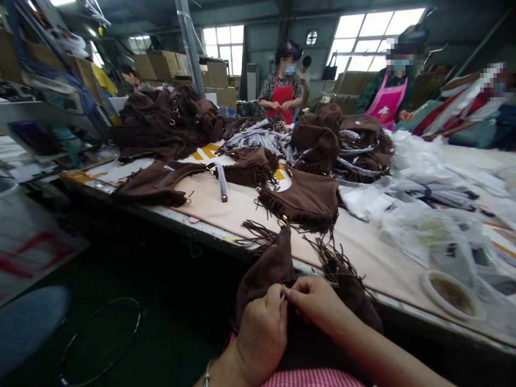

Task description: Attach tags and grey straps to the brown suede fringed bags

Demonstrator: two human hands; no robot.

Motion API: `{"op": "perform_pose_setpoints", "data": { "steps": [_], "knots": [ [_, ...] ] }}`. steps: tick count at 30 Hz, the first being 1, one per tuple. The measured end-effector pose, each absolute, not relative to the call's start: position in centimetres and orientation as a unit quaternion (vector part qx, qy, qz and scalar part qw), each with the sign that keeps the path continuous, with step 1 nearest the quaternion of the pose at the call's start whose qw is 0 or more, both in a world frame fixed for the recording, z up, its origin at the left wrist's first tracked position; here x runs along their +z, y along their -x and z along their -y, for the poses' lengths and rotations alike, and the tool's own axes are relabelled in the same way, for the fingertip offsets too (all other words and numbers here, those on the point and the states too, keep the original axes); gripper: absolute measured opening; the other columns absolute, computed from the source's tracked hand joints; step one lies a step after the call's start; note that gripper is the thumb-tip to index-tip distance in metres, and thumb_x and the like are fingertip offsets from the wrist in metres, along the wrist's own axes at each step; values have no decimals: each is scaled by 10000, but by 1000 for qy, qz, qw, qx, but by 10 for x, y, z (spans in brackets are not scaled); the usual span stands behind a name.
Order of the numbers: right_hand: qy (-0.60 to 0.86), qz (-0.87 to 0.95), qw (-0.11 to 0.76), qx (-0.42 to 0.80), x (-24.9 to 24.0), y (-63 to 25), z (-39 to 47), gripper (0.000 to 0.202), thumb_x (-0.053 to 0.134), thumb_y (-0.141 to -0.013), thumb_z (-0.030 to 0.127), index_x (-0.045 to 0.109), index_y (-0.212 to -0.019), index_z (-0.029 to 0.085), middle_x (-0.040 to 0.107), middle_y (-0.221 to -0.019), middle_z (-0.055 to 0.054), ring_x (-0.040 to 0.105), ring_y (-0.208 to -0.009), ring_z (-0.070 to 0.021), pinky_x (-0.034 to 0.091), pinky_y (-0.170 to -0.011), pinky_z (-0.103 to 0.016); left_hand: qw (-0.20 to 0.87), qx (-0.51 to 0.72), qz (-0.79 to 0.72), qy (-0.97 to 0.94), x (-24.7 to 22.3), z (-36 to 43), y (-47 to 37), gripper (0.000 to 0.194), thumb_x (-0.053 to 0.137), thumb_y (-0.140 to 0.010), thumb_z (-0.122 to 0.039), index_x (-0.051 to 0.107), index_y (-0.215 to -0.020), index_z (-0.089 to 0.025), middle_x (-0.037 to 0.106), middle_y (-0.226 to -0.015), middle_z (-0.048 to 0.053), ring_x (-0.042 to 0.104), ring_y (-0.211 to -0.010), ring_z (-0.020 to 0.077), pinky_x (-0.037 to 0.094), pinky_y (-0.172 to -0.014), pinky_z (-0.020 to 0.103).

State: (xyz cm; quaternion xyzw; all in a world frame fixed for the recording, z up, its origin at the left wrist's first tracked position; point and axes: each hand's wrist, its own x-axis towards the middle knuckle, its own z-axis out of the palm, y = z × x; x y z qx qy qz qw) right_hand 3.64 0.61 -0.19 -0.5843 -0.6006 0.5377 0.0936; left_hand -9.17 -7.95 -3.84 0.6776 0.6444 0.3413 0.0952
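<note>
Left hand (260, 329) and right hand (312, 300) pinched tight on a small shiny piece (282, 295) at a brown bag (264, 267) — fiddly fitting work, I judged, next needing steadiness.

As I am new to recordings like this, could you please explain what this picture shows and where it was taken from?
There is no machine here: a person works with two bare hands, seen from a camera worn on that person's head, looking forward and down. The left hand and right hand meet over a dark brown handbag at the table's near edge, pinching a small part too fine to identify. On the worktable lie a fringed handbag, a heap of brown bags, clear plastic wrapping and a white bowl. Across it stands a co-worker in a red apron.
</note>
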Motion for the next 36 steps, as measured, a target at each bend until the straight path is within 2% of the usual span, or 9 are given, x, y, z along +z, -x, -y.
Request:
{"op": "perform_pose_setpoints", "data": {
  "steps": [3,10,16,18,20,24,32,36],
  "knots": [
    [580,613,90,529,-2,-36,-7,278,615,-863,291,590,-616,167,569,-479,24,463,-386,-80,319,-380,-187,92,356,-630,-684,-37,80,93,250,380,-995,-205,528,-1191,-162,750,-837,87,723,-659,246,541,-553,340],
    [550,622,100,547,0,-46,-4,222,567,-849,249,684,-697,136,625,-556,3,484,-427,-80,347,-417,-188,137,347,-630,-681,-29,75,92,256,376,-996,-189,618,-913,-204,705,-794,57,688,-693,217,515,-625,327],
    [513,617,110,587,-2,-56,2,240,554,-822,265,759,-827,140,691,-653,-19,498,-438,-82,359,-435,-201,247,334,-668,-617,-21,74,93,217,444,-974,-228,656,-947,-189,723,-904,102,686,-846,245,502,-756,357],
    [515,611,111,591,-4,-57,3,228,566,-802,259,762,-816,144,702,-662,-22,503,-433,-82,357,-431,-201,300,335,-679,-580,-17,74,93,212,469,-966,-259,663,-922,-185,723,-880,101,685,-810,233,500,-715,337],
    [514,603,113,599,-6,-58,5,207,574,-787,248,752,-778,144,708,-662,-25,505,-427,-80,357,-430,-199,368,335,-682,-536,-13,73,92,242,473,-962,-298,656,-855,-181,705,-776,75,666,-677,195,478,-604,295],
    [524,574,116,618,-10,-58,9,173,577,-776,236,716,-744,138,707,-646,-25,495,-413,-72,333,-416,-191,514,347,-669,-409,-7,70,88,245,482,-929,-314,627,-808,-158,628,-627,10,562,-476,119,402,-446,222],
    [523,573,147,614,-17,-61,15,178,595,-772,263,717,-807,137,704,-633,-21,520,-426,-90,372,-426,-206,693,398,-573,-181,-4,72,92,186,654,-754,-304,596,-778,-130,585,-649,-13,451,-459,47,303,-387,148],
    [518,587,155,603,-19,-61,18,188,605,-770,275,728,-824,144,706,-650,-19,549,-471,-103,392,-445,-211,737,389,-539,-118,-3,75,92,194,676,-765,-309,592,-767,-134,512,-578,-46,357,-403,26,192,-370,147]
  ]
}}
